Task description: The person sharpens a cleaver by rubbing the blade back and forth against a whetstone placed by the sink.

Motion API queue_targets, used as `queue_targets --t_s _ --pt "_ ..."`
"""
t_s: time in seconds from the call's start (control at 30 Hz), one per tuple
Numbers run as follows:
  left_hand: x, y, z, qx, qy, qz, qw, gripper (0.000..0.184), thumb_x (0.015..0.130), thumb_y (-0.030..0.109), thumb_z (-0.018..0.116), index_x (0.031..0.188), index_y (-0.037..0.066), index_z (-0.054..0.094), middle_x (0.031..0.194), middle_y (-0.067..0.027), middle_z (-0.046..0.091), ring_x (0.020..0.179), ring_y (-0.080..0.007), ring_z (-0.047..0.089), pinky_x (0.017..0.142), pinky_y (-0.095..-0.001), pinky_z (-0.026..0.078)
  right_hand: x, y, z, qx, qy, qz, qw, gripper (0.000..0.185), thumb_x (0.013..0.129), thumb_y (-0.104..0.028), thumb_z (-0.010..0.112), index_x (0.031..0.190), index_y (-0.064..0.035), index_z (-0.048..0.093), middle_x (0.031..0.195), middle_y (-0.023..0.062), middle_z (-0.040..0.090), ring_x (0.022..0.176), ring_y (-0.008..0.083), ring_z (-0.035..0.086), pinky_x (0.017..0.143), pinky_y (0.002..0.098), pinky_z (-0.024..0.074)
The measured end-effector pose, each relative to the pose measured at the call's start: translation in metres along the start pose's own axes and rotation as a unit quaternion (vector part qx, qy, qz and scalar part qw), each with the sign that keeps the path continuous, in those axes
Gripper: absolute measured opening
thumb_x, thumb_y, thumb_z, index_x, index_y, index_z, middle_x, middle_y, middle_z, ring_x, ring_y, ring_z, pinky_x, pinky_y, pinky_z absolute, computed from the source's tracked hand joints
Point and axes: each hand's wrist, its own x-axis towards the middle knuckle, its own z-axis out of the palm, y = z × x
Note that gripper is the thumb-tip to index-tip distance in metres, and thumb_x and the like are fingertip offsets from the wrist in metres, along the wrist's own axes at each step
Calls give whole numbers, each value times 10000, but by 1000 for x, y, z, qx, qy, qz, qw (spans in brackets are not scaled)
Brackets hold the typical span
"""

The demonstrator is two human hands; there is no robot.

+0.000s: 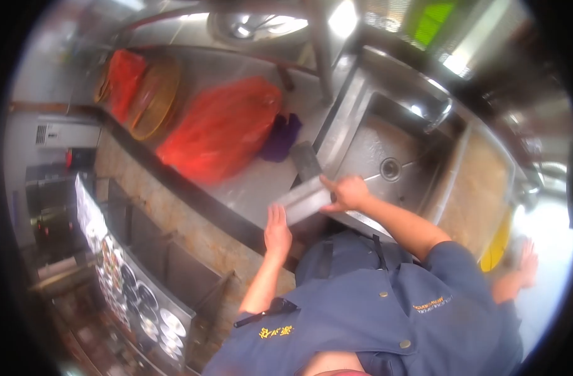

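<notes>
Fingers of left hand (278, 235), right hand (350, 193) on blade (304, 200) (broad).

Two red bags (221, 131), one cleaver (303, 200), one drain (390, 169)

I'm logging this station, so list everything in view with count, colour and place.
Wide flat metal blade: 1, silver, between the hands
Rectangular block: 1, dark grey, beside the sink
Large plastic bag: 1, red, on the counter
Smaller plastic bag: 1, red, by the basket
Round shallow basket: 1, yellow-brown, counter's far left
Crumpled soft item: 1, purple, beside the large bag
Metal counter: 1, grey, centre
Metal sink: 1, silver, right of centre
Flat board: 1, tan, right of sink
Round pieces: many, silver and black, lower left
Blurred edges: unclear
Another person's hand: 1, far right
Wearer's left hand: 1, blade's near end
Wearer's right hand: 1, gripping blade's other end
</notes>
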Motion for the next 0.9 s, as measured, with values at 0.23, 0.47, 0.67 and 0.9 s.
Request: queue_targets --t_s 0.23,0.47,0.67,0.9 --pt "45 -10 2 -1 59 51 997 660 761 -166 514 1411 -60 561 1512 -291 500 1451 -437 443 1175 -456 429 -1 3 16 -40 109 41 992 949 769 -750 715 1455 -108 581 746 103 695 704 307 676 702 441 527" --pt "95 18 17 -110 1 182 977 564 900 -70 496 1449 35 570 1576 -179 478 1502 -372 394 1203 -430 406 -77 -18 6 -11 59 261 963 989 791 -674 768 1486 -12 527 741 99 721 628 331 700 565 482 536" --pt "98 35 23 -163 42 174 970 734 744 -187 463 1425 50 603 1530 -179 528 1473 -353 443 1192 -417 423 -87 1 15 -5 118 223 968 944 812 -631 777 1471 0 530 728 154 698 666 348 689 625 488 541" --pt "112 37 19 -127 76 149 978 600 834 -94 499 1408 51 597 1523 -138 550 1467 -320 459 1147 -406 476 -61 10 6 -30 97 239 966 954 779 -648 800 1467 -32 560 789 187 711 721 389 694 677 515 543"
